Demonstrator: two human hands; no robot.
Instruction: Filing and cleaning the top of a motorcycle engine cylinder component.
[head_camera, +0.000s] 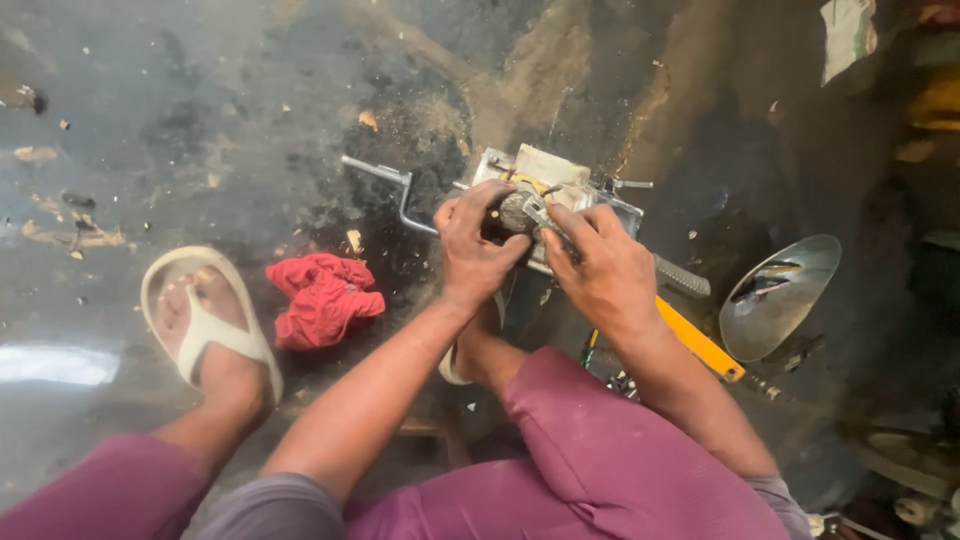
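Dark, stained concrete floor (230, 110) fills our view, littered with sawdust and small chips.

1. At far left our foot rests in a pale sandal (205, 322), flat on the floor.
2. Just right of the sandal lies a crumpled red rag (322, 297), touching nothing else.
3. Behind the rag, a bent metal crank (392, 187) runs from the left into a small metal fixture (555, 180) standing on the floor at centre.
4. Our left hand (475, 245) is closed around a dark, rounded part (515, 212) at the front of the fixture; fingers curl over its top and thumb side.
5. Our right hand (600, 265) presses in from the right, fingers pinched on a small metal piece (537, 210) held against the same dark part. The two hands almost touch over it.
6. Beneath the right wrist a ribbed grey handle (682, 280) sticks out to the right, and a yellow bar (700, 345) lies slanted on the floor below it.
7. Further right, a shiny metal bowl (780, 295) sits tilted on the floor, well apart from the hands.
8. At the upper right edge we see a pale sack (848, 35); its contents cannot be told.
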